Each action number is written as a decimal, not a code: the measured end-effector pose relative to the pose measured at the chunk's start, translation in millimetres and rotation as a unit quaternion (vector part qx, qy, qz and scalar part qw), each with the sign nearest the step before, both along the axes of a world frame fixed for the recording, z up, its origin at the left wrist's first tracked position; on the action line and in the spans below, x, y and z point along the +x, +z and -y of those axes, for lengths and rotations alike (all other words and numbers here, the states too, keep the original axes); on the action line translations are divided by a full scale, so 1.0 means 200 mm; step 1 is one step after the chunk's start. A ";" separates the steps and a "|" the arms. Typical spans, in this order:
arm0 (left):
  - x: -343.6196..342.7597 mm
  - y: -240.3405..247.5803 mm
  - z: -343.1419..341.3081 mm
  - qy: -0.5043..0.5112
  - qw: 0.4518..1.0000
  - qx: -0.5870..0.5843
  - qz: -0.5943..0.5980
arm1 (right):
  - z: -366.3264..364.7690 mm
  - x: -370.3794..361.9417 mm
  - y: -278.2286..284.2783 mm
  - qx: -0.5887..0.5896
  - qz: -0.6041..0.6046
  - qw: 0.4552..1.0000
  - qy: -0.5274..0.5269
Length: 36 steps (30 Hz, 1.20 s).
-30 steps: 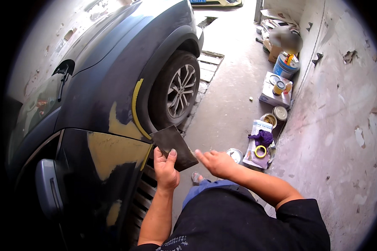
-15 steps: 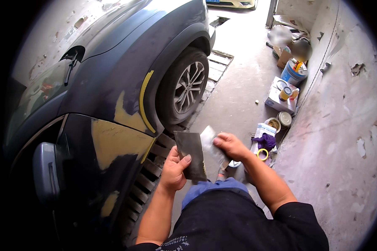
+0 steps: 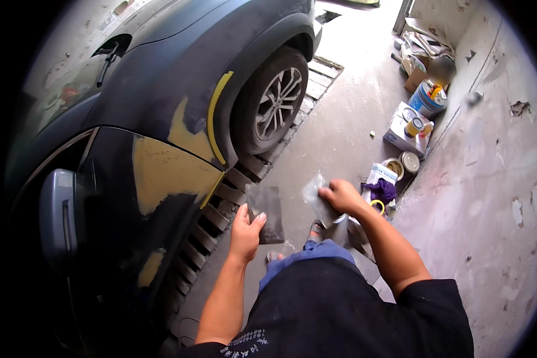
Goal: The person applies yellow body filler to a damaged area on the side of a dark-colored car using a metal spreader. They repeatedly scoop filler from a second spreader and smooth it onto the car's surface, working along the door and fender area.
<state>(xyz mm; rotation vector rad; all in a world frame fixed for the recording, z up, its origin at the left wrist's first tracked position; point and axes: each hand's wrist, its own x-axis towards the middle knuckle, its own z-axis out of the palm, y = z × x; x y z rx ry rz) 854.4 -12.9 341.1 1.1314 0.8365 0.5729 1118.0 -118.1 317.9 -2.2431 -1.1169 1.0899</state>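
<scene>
Silver-spoked wheel with a black tyre (image 3: 276,102): in the head view, it stands under the dark car's front fender (image 3: 161,95), ahead of you.
Left hand (image 3: 246,235): on your side of the wheel; your thumb presses one face of the plate, your fingers close behind it, pinching it firmly at the edge.
Dark grey, flat rectangular plate (image 3: 267,212): nearer to you than the wheel, upheld in your left hand, its broad face toward you.
Right hand (image 3: 343,198): nearer to you than the wheel and to its right; your fingers are bent closed on the sheet, those underneath hidden.
Pale, shiny flat sheet (image 3: 316,194): right of the wheel and nearer to you, gripped by your right hand, apart from the plate.
Yellow tape strip (image 3: 216,122): just left of the wheel, curving along the arch.
Tan patches (image 3: 167,173): left of the wheel, on the fender and the black door.
Purple crumpled cloth (image 3: 382,191): to the right of the wheel, nearer to you, beside a yellow tape ring (image 3: 377,207).
White box (image 3: 401,134): well to the wheel's right.
</scene>
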 end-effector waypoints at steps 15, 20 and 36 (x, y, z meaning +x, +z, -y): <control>-0.68 0.00 -0.01 0.055 0.860 -0.371 0.346 | 0.01 -1.25 0.33 0.130 -0.440 0.878 0.138; -0.87 0.00 0.04 0.050 0.885 -0.365 0.285 | -0.10 -1.39 0.34 0.118 -0.450 0.882 0.082; -1.04 -0.08 -0.07 -0.043 0.843 -0.309 0.438 | -0.09 -1.57 0.45 0.170 -0.392 0.889 0.167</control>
